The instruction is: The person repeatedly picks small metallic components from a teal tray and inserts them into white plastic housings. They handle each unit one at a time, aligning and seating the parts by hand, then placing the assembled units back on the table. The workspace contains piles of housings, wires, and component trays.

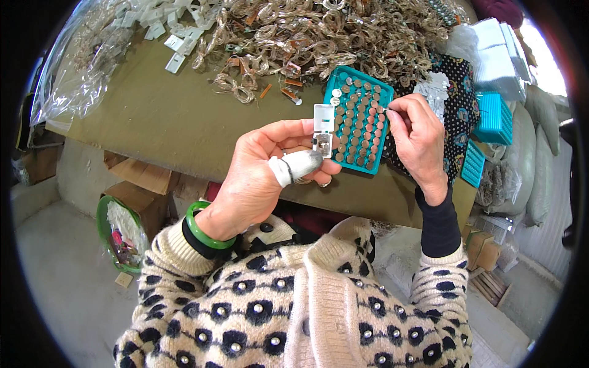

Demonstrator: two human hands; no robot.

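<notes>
My left hand (250, 167) grasps the white case (324, 126), best held steady; my right hand (423, 138) works at three o'clock on the teal tray (386, 92) (I can't tell what its fingers hold).

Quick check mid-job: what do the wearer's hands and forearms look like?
Left hand: grey-tipped, dark-banded white finger wrap, green bangle, black inner cuff, cream knit sleeve with black spots. Right hand: black cuff, matching spotted sleeve.
</notes>
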